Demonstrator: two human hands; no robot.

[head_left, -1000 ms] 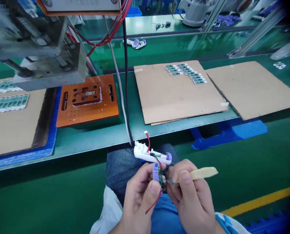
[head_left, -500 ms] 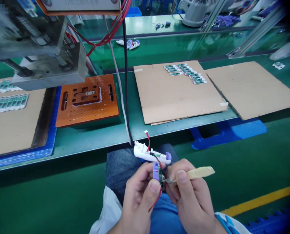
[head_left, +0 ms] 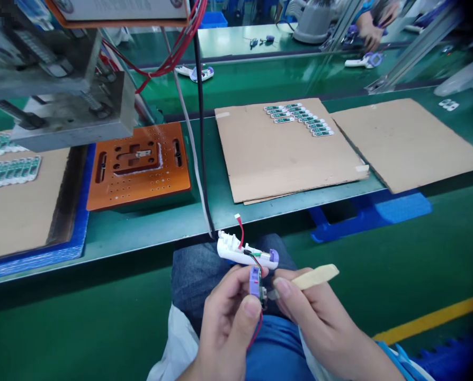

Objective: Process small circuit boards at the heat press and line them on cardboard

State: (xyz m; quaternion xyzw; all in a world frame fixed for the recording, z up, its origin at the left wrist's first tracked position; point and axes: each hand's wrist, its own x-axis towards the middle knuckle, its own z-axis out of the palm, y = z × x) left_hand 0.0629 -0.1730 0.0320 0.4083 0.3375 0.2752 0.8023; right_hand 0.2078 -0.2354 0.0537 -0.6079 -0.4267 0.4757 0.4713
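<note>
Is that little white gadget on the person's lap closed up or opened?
Opened. The white casing lies with red and green wires coming out, and its small circuit board is held outside it by the left hand.

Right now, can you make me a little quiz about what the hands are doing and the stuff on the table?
1. True or false: the left hand pinches a small purple part with a green circuit board.
2. What does the right hand hold? A) a tape-wrapped tool B) a screwdriver C) a cup
3. Fill in: the row of small green boards lies on a sheet of ____.

Key
1. True; red wires join it to the white housing above.
2. A; its tip meets the board.
3. Cardboard, right of the orange fixture plate.
</note>
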